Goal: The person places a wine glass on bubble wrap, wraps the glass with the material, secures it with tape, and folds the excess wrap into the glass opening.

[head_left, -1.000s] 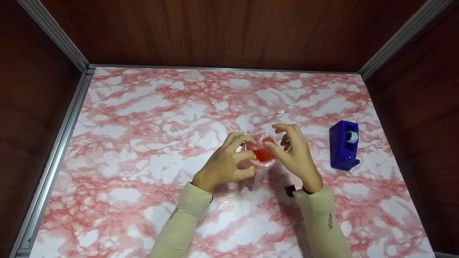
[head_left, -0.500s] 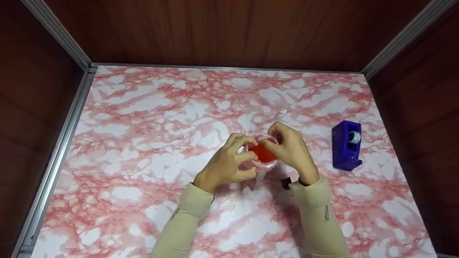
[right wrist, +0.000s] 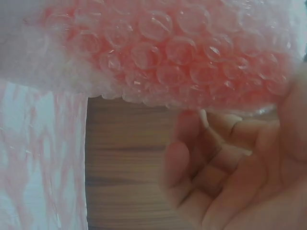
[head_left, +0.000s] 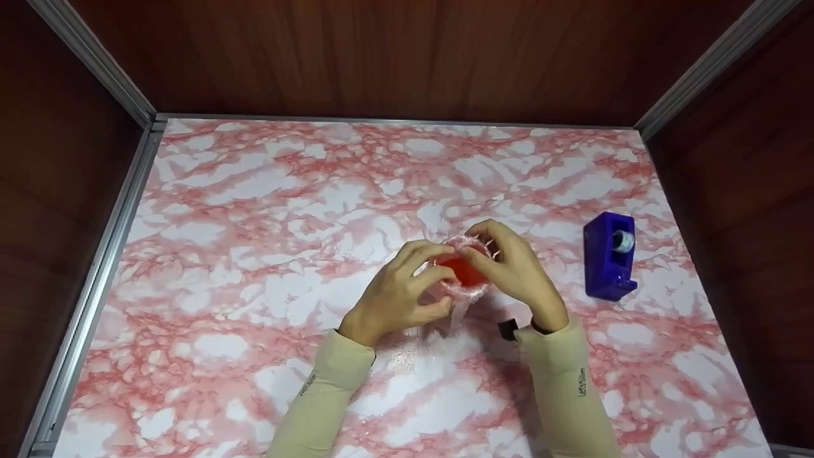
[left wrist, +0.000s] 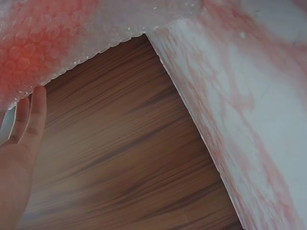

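Note:
A red, open-topped container (head_left: 467, 273), like a cup, stands wrapped in clear bubble wrap (right wrist: 177, 48) in the middle of the head view. The wrap's crumpled edge rings the opening. My left hand (head_left: 397, 286) holds the left side, its bent fingers over the rim. On the right side my right hand (head_left: 523, 270) pinches the rim, thumb over the opening and fingers behind the outer wall. Left fingers (left wrist: 36, 112) reach up to the wrap's lower edge in the left wrist view. In the right wrist view, curled fingers (right wrist: 177, 158) lie just below the wrap.
A blue tape dispenser (head_left: 607, 257) with a small roll stands on the right of the marbled pink-and-white table (head_left: 254, 184). Dark wood panels (head_left: 394, 60) enclose the back and sides. A small black piece (head_left: 507, 329) shows beside the right cuff.
My right hand's raised fingers have come down behind the rim, and it now pinches the wrapped edge. The left hand keeps nearly the same hold. The tape dispenser stays in place.

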Demonstrator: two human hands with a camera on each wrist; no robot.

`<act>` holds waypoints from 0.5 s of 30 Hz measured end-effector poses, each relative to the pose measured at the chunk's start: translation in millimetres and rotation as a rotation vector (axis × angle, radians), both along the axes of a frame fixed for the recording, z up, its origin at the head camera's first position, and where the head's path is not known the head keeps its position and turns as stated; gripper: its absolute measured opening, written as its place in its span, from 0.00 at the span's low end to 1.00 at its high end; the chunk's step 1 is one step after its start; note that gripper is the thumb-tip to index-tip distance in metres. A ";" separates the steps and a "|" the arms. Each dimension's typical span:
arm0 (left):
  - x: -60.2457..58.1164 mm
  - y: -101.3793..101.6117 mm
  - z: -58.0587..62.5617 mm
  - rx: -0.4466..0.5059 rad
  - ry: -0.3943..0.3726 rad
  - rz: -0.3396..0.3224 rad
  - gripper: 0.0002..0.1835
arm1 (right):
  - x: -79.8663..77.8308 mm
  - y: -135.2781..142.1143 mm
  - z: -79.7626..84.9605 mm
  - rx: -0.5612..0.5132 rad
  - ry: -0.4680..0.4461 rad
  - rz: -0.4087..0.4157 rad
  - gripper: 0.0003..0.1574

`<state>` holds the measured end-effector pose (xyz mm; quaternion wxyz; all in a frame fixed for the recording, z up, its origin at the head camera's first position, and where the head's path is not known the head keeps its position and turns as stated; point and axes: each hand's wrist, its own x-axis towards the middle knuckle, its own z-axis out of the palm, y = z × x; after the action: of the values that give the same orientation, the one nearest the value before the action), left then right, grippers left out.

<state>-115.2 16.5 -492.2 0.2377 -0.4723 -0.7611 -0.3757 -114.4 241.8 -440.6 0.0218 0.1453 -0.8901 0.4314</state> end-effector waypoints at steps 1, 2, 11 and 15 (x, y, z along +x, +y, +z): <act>0.3 -0.2 -0.6 0.014 0.004 0.001 0.12 | 2.1 1.0 -1.2 -0.015 0.002 0.007 0.17; 0.6 -0.5 -1.1 0.026 0.008 0.003 0.13 | 4.5 1.9 -2.6 -0.029 0.003 0.009 0.19; 5.7 -4.6 -3.7 0.042 0.004 0.033 0.25 | 28.4 6.0 -14.2 -0.122 0.135 -0.073 0.25; 6.1 -7.3 -4.1 0.041 -0.002 0.047 0.29 | 36.9 7.5 -15.9 -0.160 0.182 -0.087 0.28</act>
<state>-109.1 9.3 -496.3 0.2552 -0.4490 -0.7644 -0.3859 -77.5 249.3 -456.6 0.1329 0.1429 -0.8526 0.4848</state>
